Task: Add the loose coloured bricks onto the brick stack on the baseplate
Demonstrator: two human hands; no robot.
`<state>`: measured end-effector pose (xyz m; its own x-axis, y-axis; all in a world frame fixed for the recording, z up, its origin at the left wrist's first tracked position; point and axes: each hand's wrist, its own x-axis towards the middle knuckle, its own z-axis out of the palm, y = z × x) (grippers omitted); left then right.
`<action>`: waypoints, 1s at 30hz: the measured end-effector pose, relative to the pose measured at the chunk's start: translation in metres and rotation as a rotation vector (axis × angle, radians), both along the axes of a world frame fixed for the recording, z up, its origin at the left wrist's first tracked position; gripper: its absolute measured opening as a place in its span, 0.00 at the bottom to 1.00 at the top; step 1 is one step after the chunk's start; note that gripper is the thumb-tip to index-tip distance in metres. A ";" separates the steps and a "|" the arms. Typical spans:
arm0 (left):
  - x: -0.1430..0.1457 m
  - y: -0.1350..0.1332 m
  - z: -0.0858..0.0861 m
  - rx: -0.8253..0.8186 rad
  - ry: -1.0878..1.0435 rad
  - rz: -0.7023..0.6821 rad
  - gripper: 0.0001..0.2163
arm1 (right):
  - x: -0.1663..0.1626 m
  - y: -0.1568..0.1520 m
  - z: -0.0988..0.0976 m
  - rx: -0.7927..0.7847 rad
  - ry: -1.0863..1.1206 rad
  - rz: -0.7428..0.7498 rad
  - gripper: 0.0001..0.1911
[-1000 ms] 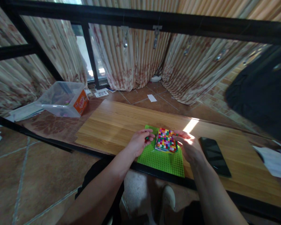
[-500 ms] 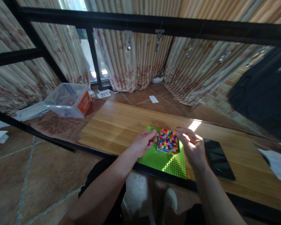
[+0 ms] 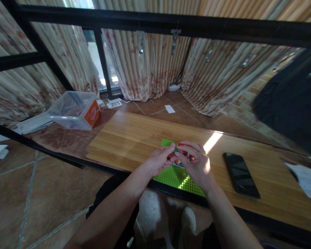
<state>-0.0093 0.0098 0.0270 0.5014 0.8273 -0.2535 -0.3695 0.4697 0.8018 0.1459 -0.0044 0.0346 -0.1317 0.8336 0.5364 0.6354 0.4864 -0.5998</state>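
Observation:
A green studded baseplate lies on the wooden board, and on it stands a square block of multicoloured toy bricks, mostly covered by my hands. My left hand is closed at the block's left side, with small toy bricks, red and dark, showing in its curled fingers. My right hand reaches over the block, thumb and fingers pinched together against my left fingertips. A bit of green shows where the fingertips meet. What the right fingers grip is too small to make out.
A black phone lies on the wooden board to the right. At the back left stands a clear plastic bin with an orange label. White papers are at the far right. A black bar crosses above.
My right hand has moved left from the block's right side, over its top, to meet my left fingertips. The block is now largely hidden. My left hand has hardly moved.

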 end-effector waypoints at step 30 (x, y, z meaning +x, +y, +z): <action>-0.005 0.010 0.001 -0.271 0.009 0.466 0.08 | 0.063 0.006 -0.004 -0.155 -0.320 -0.290 0.12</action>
<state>-0.0146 0.0200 0.0284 0.0941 0.8657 -0.4916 -0.5820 0.4485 0.6783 0.2091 0.0013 0.0309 -0.0200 0.9277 0.3728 0.8973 0.1811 -0.4026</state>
